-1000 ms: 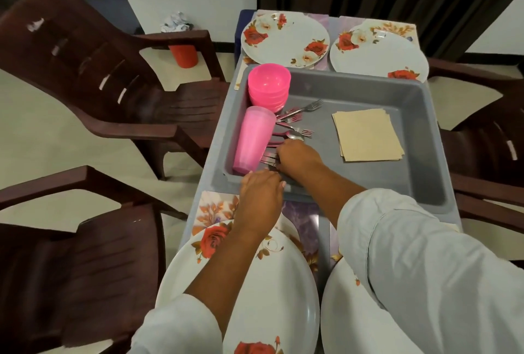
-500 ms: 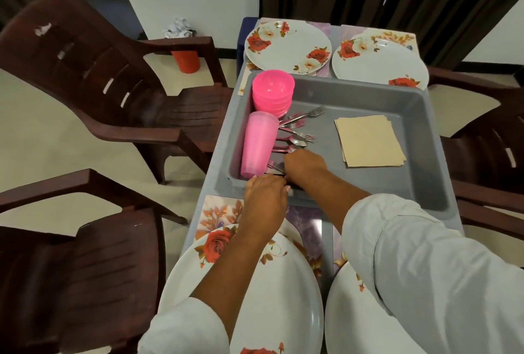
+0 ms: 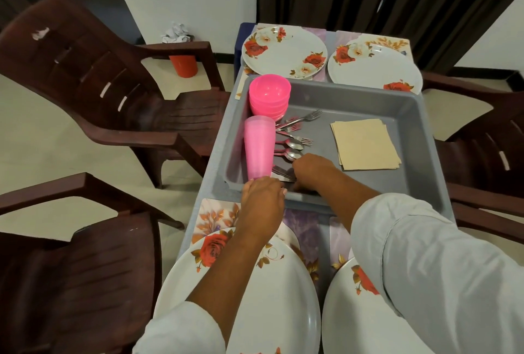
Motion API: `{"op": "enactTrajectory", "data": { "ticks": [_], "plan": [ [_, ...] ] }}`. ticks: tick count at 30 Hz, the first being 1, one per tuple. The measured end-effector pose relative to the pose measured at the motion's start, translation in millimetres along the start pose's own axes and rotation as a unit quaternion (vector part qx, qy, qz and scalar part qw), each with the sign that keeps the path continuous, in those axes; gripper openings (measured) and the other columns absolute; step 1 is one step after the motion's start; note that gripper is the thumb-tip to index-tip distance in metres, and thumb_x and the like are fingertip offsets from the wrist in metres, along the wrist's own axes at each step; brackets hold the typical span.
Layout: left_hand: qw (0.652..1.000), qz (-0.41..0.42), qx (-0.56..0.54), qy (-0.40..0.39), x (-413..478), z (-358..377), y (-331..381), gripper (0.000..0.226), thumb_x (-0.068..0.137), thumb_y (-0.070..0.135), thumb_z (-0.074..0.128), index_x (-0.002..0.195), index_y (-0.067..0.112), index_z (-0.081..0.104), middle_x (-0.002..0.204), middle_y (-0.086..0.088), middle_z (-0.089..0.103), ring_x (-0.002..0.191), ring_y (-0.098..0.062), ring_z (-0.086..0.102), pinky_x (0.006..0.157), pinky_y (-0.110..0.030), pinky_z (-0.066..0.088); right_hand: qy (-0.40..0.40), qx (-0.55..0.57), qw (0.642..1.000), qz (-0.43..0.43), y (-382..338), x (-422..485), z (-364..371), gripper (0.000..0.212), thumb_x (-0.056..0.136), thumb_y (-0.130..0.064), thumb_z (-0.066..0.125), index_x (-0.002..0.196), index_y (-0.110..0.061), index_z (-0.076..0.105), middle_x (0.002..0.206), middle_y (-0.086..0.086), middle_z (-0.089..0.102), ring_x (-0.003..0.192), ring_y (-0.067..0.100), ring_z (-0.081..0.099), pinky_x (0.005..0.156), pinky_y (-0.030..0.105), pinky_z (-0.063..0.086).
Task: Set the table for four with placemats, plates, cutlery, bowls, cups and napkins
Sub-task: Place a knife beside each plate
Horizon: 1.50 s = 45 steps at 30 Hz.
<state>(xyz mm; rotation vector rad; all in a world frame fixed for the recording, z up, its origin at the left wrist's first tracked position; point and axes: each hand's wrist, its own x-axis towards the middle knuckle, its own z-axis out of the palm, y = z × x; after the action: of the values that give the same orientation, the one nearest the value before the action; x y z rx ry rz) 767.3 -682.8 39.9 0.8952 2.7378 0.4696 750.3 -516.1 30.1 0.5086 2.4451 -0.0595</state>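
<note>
**Plates Down, the Rest in the Tray**

Four white rose-patterned plates (image 3: 285, 52) sat on floral placemats (image 3: 215, 212), two near, two far. The grey tray (image 3: 411, 172) between them held stacked pink bowls (image 3: 270, 95), stacked pink cups (image 3: 259, 149), loose steel cutlery (image 3: 295, 138) and piled tan napkins (image 3: 365, 144).

The bowls (image 3: 270, 90) and cups (image 3: 259, 149) are pink. The tray (image 3: 368, 104) is grey. The napkins (image 3: 365, 144) are tan. The plates (image 3: 286, 50) are white with red roses — the placemats (image 3: 215, 214) show orange leaves. The chairs (image 3: 85, 70) are dark brown.

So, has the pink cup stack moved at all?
No: the pink cup stack still stands by the grey tray's left wall, beside the pink bowls.
</note>
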Motion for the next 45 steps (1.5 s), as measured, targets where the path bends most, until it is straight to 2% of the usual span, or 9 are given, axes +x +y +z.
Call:
{"op": "enactTrajectory", "data": {
  "ticks": [5,10,15,22,28,32,37,42,45],
  "plan": [
    [1.000,-0.010,-0.005,-0.001,-1,-2,1,0.032,0.103,0.033,0.055,0.131,0.020,0.063,0.133,-0.001,0.064,0.124,-0.019,0.057,0.115,-0.034,0.037,-0.002,-0.025,0.999,-0.024,4,-1,3,0.037,0.095,-0.036,0.066,0.125,-0.015,0.066,0.095,0.005,0.058,0.087,0.023,0.059,0.084,0.033,0.053],
    [1.000,0.023,-0.003,0.014,-4,-5,2,0.037,0.105,0.040,0.047,0.135,0.024,0.060,0.137,0.003,0.061,0.130,-0.017,0.052,0.116,-0.034,0.033,0.000,-0.005,0.999,-0.052,13,-6,2,0.042,0.090,-0.034,0.073,0.126,-0.016,0.063,0.111,0.011,0.065,0.100,0.027,0.064,0.086,0.034,0.053],
    [0.998,0.016,0.052,-0.040,3,-7,1,0.049,0.105,0.051,0.034,0.138,0.022,0.056,0.148,0.001,0.053,0.140,-0.019,0.043,0.118,-0.040,0.029,-0.021,0.034,0.998,-0.042,22,-7,1,0.033,0.089,-0.019,0.072,0.122,-0.015,0.070,0.106,0.011,0.068,0.096,0.025,0.066,0.089,0.033,0.054],
    [0.996,0.004,0.062,-0.057,5,-9,3,0.051,0.105,0.053,0.031,0.135,0.021,0.056,0.139,0.002,0.058,0.132,-0.019,0.048,0.116,-0.039,0.031,0.008,0.027,0.998,-0.047,39,-13,6,0.030,0.093,-0.016,0.065,0.122,-0.018,0.074,0.110,0.009,0.069,0.095,0.025,0.065,0.089,0.034,0.056],
    [1.000,-0.011,-0.020,-0.020,-3,-10,5,0.049,0.103,0.051,0.044,0.140,0.021,0.053,0.142,0.001,0.057,0.133,-0.020,0.049,0.117,-0.040,0.034,0.050,0.070,0.996,-0.019,64,-33,4,0.028,0.094,-0.017,0.062,0.120,-0.015,0.073,0.106,0.011,0.068,0.093,0.027,0.064,0.085,0.035,0.056],
    [0.990,-0.029,-0.130,0.043,-14,-15,17,0.045,0.103,0.040,0.051,0.143,0.019,0.051,0.146,-0.001,0.053,0.137,-0.021,0.046,0.115,-0.039,0.039,0.113,0.179,0.977,0.010,84,-50,-3,0.025,0.097,-0.016,0.059,0.116,-0.016,0.075,0.093,0.008,0.068,0.084,0.026,0.063,0.067,0.028,0.045],
    [0.952,-0.029,-0.276,0.131,-34,-27,49,0.036,0.105,0.029,0.049,0.138,0.015,0.055,0.132,0.006,0.055,0.126,-0.011,0.048,0.101,-0.022,0.037,0.209,0.388,0.897,0.034,103,-72,-14,0.013,0.096,-0.021,0.066,0.093,-0.018,0.077,0.083,0.006,0.071,0.071,0.023,0.065,0.059,0.026,0.049],
    [0.886,-0.077,-0.448,0.091,-56,-35,81,0.013,0.103,0.029,0.054,0.110,0.024,0.064,0.103,0.006,0.066,0.099,-0.010,0.062,0.077,-0.012,0.045,0.157,0.669,0.727,-0.007,109,-108,-18,0.010,0.092,-0.016,0.073,0.095,-0.007,0.076,0.088,0.014,0.072,0.083,0.026,0.062,0.083,0.045,0.057],
    [0.827,-0.136,-0.545,0.023,-73,-37,97,0.020,0.103,0.033,0.055,0.109,0.018,0.067,0.099,-0.003,0.071,0.093,-0.016,0.066,0.081,-0.023,0.055,0.106,0.756,0.644,-0.046,100,-150,-11,0.008,0.092,-0.006,0.071,0.099,-0.005,0.075,0.094,0.014,0.073,0.088,0.026,0.067,0.096,0.047,0.054]
  ]
}}
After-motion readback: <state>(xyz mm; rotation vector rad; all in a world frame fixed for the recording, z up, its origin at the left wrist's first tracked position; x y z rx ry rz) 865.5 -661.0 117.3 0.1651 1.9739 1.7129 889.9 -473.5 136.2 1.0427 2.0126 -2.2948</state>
